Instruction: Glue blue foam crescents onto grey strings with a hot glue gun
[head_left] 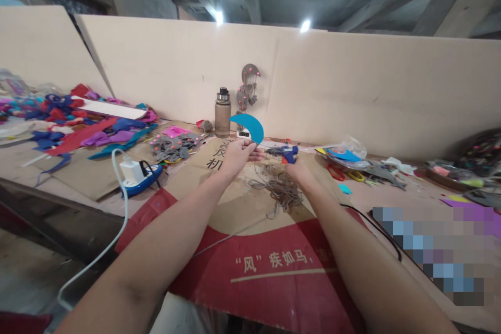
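A blue felt crescent point(253, 126) is pinched in my left hand point(241, 155), its curved tip pointing left. My right hand point(296, 168) grips a small blue hot glue gun point(288, 154) whose nozzle points left toward the crescent's lower end. Whether the nozzle touches the felt I cannot tell. Below both hands lies a tangle of grey-brown cord point(285, 193) on a flattened cardboard sheet point(274, 250) with red and tan print. One strand of cord runs up close to my left fingers.
A water bottle point(223, 115) stands by the back panel, where a grey crescent ornament point(249, 86) hangs. Left are a blue power strip point(143, 181), grey felt pieces point(175, 146) and heaped fabric scraps point(97, 130). Right are red scissors point(335, 172) and a plastic-wrapped bundle point(346, 151).
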Motion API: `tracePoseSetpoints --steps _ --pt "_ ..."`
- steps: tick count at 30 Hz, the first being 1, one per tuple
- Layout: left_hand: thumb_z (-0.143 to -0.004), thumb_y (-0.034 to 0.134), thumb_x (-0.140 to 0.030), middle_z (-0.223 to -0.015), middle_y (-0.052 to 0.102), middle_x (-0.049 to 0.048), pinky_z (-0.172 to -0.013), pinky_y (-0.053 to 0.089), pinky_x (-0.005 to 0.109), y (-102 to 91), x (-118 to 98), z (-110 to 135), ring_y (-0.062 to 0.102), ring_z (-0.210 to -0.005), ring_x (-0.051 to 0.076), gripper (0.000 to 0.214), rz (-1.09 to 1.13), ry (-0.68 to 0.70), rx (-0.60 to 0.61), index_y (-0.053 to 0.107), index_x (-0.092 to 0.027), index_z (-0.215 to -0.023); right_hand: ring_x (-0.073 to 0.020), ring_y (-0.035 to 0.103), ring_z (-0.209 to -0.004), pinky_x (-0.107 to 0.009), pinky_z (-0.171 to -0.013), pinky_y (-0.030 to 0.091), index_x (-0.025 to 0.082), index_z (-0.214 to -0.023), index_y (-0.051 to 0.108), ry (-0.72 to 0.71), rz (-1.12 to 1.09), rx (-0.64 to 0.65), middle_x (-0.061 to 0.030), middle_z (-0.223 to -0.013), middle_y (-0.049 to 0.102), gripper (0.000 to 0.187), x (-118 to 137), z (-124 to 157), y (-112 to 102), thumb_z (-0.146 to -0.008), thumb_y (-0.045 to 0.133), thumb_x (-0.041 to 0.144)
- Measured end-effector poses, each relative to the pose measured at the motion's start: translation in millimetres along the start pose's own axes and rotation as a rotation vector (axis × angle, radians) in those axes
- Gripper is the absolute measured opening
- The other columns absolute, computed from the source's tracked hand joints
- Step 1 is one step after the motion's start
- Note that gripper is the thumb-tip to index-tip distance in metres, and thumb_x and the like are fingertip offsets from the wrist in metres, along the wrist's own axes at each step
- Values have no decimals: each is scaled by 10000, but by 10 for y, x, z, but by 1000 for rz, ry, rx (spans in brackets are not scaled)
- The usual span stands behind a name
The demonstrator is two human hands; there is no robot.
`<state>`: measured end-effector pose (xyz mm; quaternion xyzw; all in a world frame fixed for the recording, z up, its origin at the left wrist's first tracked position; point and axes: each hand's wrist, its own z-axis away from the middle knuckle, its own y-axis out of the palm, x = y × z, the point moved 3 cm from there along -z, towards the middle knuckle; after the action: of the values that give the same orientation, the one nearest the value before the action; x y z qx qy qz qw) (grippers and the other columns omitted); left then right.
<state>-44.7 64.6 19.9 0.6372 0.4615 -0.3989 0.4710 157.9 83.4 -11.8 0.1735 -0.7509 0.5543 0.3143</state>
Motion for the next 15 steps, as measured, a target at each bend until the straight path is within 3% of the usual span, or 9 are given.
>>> tracePoseSetpoints --steps 4,6,11,15 --pt "-900 514 -96 -739 703 78 -776 579 335 -62 30 -38 690 -650 134 147 17 -30 -27 567 -113 -764 -194 640 -787 -282 -634 503 184 -1077 587 -146 -457 -115 -100 -994 680 357 73 2 -83 -723 564 216" --pt "-895 530 -104 -714 698 74 -790 576 332 -116 78 -79 685 -638 129 142 34 -58 -45 573 -113 -760 -171 613 -745 -272 -581 494 199 -1133 538 -207 -584 -97 -77 -1003 656 416 159 63 -116 -722 574 253" --pt "-869 594 -146 -712 699 86 -801 574 360 -234 173 -173 685 -616 142 131 59 -59 -73 597 -111 -743 -123 519 -606 -247 -550 437 195 -1033 564 -358 -606 100 -13 -775 603 324 444 323 -159 -760 587 369" --pt "-887 544 -118 -694 694 77 -805 572 355 -239 138 -157 678 -598 130 187 33 -42 -86 595 -109 -707 -126 467 -571 -257 -540 408 223 -1054 543 -403 -574 134 7 -749 574 347 512 408 -78 -773 585 424"
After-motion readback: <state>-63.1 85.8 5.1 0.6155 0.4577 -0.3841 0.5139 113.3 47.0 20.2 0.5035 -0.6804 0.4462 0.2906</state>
